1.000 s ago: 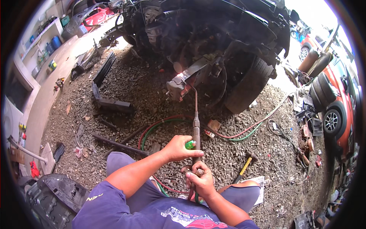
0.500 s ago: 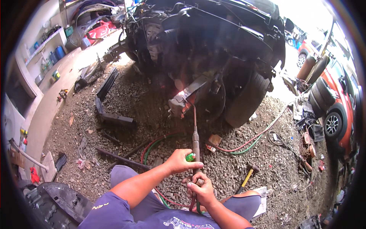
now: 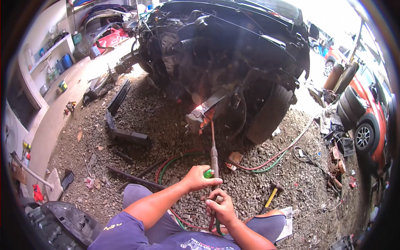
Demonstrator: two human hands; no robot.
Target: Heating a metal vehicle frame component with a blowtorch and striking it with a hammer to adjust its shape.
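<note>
My left hand [image 3: 199, 178] is closed around the body of a gas torch [image 3: 214, 160], with a small green lighter [image 3: 208, 173] also held in its fingers. Just below, my right hand [image 3: 221, 204] grips the torch's rear end by its valves, where a red and a green hose come out. The torch's thin tip reaches up to a metal frame rail end [image 3: 196, 118] jutting from the front of a stripped car [image 3: 233, 46]. Bright glow and orange flame show on that rail end. The front tire [image 3: 271, 114] stands to its right.
A yellow-handled hammer [image 3: 271, 198] lies on the gravel by my right knee. Red and green hoses [image 3: 287, 150] curve away to the right. Dark metal bars [image 3: 131, 135] lie to the left. Gas cylinders [image 3: 334, 76], stacked tires [image 3: 350, 104] and a red car [image 3: 377, 121] stand at right.
The view has shifted very slightly. Both hands keep their hold on the torch, its tip still at the rail end; the orange flame there looks a little larger.
</note>
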